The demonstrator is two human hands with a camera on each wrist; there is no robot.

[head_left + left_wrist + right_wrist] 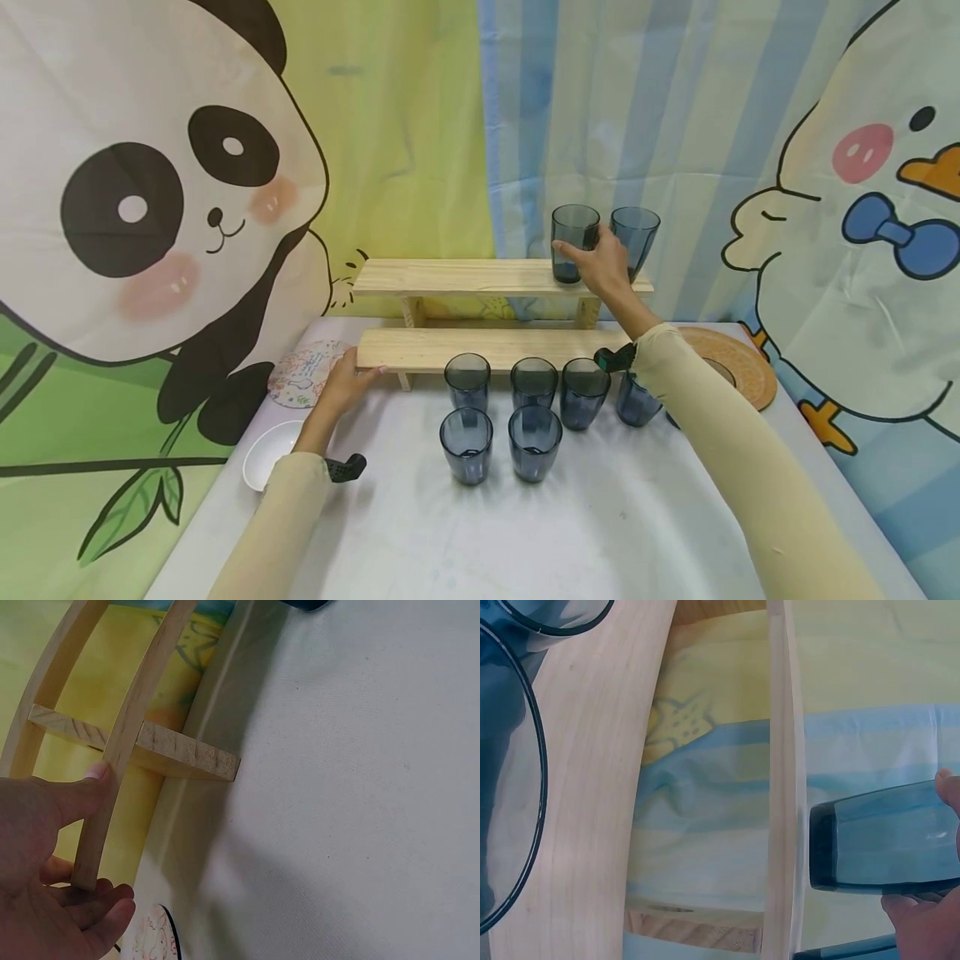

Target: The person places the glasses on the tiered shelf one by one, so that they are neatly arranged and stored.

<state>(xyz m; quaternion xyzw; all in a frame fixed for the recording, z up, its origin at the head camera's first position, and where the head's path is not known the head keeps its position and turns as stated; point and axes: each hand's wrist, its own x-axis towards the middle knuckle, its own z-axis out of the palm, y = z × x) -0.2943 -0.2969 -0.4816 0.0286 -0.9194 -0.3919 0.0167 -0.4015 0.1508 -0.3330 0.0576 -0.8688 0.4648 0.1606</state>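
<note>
My right hand (603, 262) holds a blue-grey drinking glass (567, 225) upright at the right part of the upper board of a two-tier wooden shelf (450, 277). In the right wrist view, thumb and fingers lie on opposite sides of the glass (877, 844), its base close to the board; I cannot tell whether they touch. A second glass (637, 233) stands to its right, partly behind the hand. My left hand (347, 385) grips the left end of the lower board (480, 346); the left wrist view has the thumb on one face and fingers around the end.
Several matching glasses (535, 443) stand on the white tablecloth (450, 542) before the shelf, some partly behind the right sleeve. A white bowl (266, 454) and a floral round mat (300, 379) lie at left. A round wooden board (742, 367) is at right. Printed curtains hang behind.
</note>
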